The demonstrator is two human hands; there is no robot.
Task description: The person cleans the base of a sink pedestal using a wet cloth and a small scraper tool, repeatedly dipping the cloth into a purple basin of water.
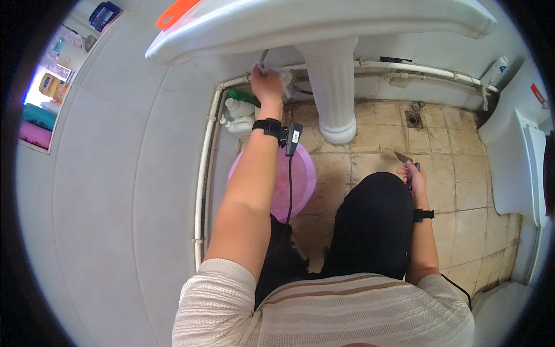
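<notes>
My left hand (267, 87) reaches under the sink to the wall pipes, its fingers closed at the foot of a thin grey hose (263, 55). Crumpled, see-through plastic (285, 80) shows beside the fingers. What exactly they grip is hidden. Low over the floor, next to my right knee, my right hand (417, 176) is closed around the dark handle of a small knife (403, 157). Its short pointed blade sticks out toward the far left. Below my left forearm sits a pink-purple basin (302, 179), partly covered by the arm.
The white sink (324, 26) overhangs its fluted pedestal (332, 92). White bottles (238, 115) stand by the left wall pipe (203, 173). A floor drain (413, 120) lies right of the pedestal. The white toilet (514, 156) is at the right. An orange-handled item (173, 14) rests on the sink.
</notes>
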